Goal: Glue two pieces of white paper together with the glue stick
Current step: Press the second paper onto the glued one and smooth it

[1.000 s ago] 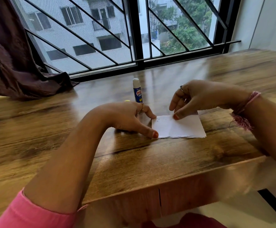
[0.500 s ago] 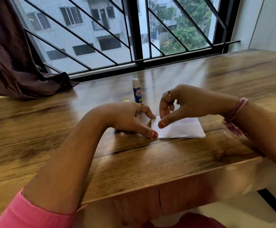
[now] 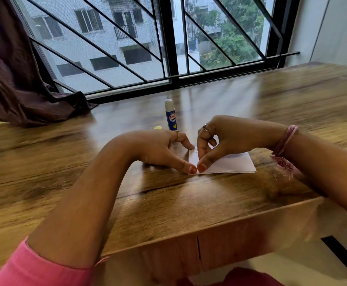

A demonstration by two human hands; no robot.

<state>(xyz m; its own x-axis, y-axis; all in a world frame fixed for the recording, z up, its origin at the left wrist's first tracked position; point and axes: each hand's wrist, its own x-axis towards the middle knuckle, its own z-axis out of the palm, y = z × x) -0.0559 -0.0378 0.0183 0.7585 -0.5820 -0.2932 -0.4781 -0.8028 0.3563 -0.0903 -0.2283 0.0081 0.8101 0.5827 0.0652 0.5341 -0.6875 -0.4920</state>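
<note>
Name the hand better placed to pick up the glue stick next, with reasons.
Probably the left hand. The glue stick stands upright just beyond its knuckles, nearer than to the right hand. Both thumbs press the white paper's left edge, so the right could keep it pinned alone.

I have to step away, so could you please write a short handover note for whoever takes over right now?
Left hand: thumb presses the white paper at its near left corner.
Right hand: thumb presses beside it, other fingers curled above.
Paper lies flat on the table; glue stick stands uncapped behind the hands, its yellow cap to its left.
Done: sheets apparently stacked.
Left: finish pressing the edges, recap.
</note>
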